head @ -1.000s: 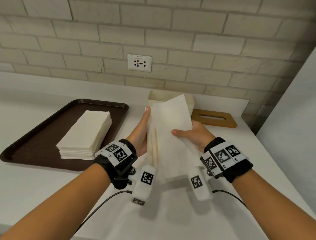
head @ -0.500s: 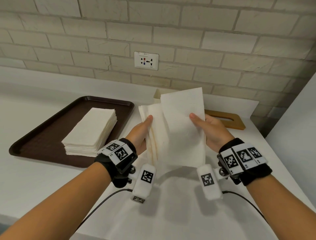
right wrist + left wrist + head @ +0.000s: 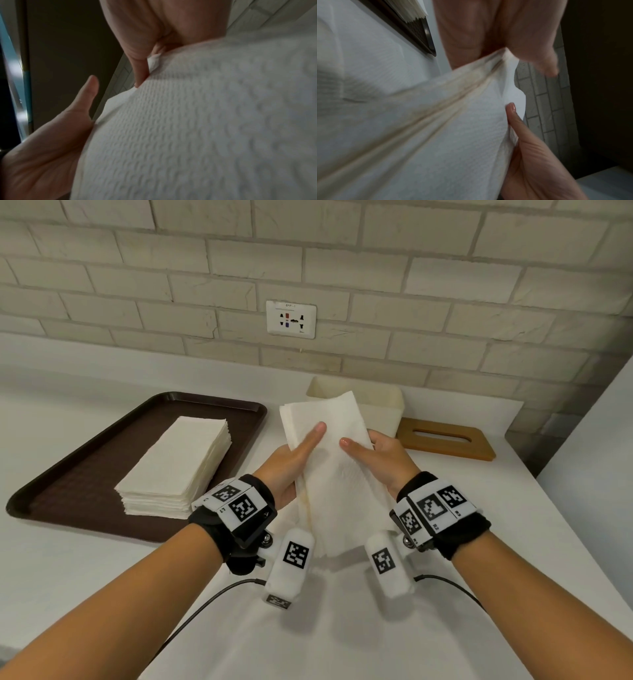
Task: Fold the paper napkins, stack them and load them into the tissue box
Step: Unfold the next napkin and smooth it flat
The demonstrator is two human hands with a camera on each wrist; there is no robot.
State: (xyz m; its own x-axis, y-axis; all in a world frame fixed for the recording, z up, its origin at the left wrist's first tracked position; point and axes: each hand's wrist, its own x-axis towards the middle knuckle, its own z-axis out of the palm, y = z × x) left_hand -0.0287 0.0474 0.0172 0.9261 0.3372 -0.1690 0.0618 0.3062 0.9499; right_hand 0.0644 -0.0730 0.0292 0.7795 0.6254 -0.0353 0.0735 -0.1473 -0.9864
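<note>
Both hands hold a bundle of white paper napkins (image 3: 337, 494) upright above the counter, in front of the cream tissue box (image 3: 387, 409). My left hand (image 3: 296, 458) grips the bundle's left edge, with the thumb lying across the front sheet. My right hand (image 3: 371, 453) grips the right edge, thumb on the front and fingers behind. The napkins (image 3: 423, 135) fill the left wrist view, creased where the fingers (image 3: 471, 29) pinch them. The right wrist view is filled the same way by the embossed napkins (image 3: 197, 128). The box stands open, its inside hidden behind the napkins.
A brown tray (image 3: 78, 491) at the left carries a stack of folded napkins (image 3: 178, 463). The wooden box lid (image 3: 445, 438) with its slot lies to the right of the box. A brick wall with a socket (image 3: 291, 319) stands behind, and a white panel rises at the far right.
My right hand has brought its loose sheet back onto the bundle in my left hand. The sheets that were spread apart now lie together between both hands.
</note>
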